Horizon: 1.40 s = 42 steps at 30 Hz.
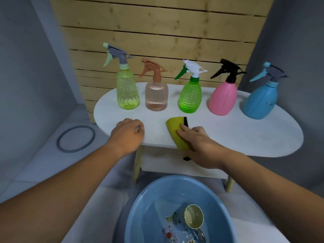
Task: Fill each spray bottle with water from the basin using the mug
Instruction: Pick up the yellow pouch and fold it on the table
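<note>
Table (245, 135): white, oval and matt on pale wooden legs. A hard wipe could shake it and rock the bottles standing along its back.
Basin (149, 199): round, smooth blue plastic on the floor just before the table, holding shallow water. It lies close to the person, so a careless step could tip or slop it.
Spray bottles: five in a row, all capped with trigger heads.
- Ridged yellow-green bottle (127, 92), clear pink bottle (156, 97) and ribbed green bottle (190, 97): see-through.
- Pink bottle (223, 99) and blue bottle (261, 102): opaque, so overfilling would be hard to notice.
- All five: narrow necks make spills likely when pouring.
Right hand (201, 146): its grip holds the yellow sponge (177, 130), fingers on top and thumb round its near end.
Left hand (128, 135): rests on the table, loosely curled and holding nothing.
Yellow sponge: soft with a black edge, overhanging the table's front, where it could drop into the basin.
Mug (192, 218): pale, smooth and cylindrical, on its side in the basin water. It is likely wet and could slip when lifted.
</note>
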### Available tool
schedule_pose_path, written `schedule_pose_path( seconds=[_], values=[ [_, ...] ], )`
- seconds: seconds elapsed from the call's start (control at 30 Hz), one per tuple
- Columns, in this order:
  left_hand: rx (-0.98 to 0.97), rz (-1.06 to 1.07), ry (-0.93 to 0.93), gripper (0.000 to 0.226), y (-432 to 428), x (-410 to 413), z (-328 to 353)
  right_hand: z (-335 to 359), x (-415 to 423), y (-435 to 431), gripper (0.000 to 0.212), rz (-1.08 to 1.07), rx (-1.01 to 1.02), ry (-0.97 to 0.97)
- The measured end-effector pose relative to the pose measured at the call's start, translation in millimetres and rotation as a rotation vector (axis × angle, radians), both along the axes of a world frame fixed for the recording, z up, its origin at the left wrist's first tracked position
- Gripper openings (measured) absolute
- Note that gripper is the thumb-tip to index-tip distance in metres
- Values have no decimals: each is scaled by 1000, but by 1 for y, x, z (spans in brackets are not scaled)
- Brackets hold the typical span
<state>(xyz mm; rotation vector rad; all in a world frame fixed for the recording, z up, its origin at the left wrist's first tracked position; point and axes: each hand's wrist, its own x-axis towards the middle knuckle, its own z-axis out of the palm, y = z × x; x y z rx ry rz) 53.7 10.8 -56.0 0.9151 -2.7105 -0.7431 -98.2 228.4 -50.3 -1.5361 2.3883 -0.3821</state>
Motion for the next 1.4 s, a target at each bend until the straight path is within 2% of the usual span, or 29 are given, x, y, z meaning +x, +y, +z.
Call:
schedule_pose_path(
  seconds=[0.13,0.23,0.3,0.57,0.73,0.87,0.97,1.1,1.17,1.23,1.33,1.4],
  values=[
    [-3,-31,11,22,-3,4,-3,-3,14,-40,74,42,-117,-22],
    [7,-40,16,21,-4,5,-3,-10,12,-47,73,31,-185,113],
    [2,-37,8,23,-4,4,-2,-13,7,-40,76,27,-202,188],
    [-116,-53,-32,29,-1,2,-6,-16,-34,25,75,-25,-209,263],
    [44,-19,80,25,-14,11,-5,-16,-20,-5,85,75,-125,218],
    [93,125,144,35,-32,25,0,-15,8,-58,93,153,-81,256],
    [153,215,178,51,-42,36,1,-14,36,-114,87,173,-27,250],
    [179,262,225,40,-51,36,0,-9,65,-181,71,157,37,185],
    [160,269,230,52,-51,33,1,-8,68,-194,65,160,38,187],
    [112,233,229,62,-45,24,4,-7,61,-186,64,154,45,180],
    [71,176,220,48,-29,2,8,-3,37,-154,62,82,36,192],
    [37,142,203,47,-16,-14,9,0,18,-123,59,8,44,237]
  ],
)
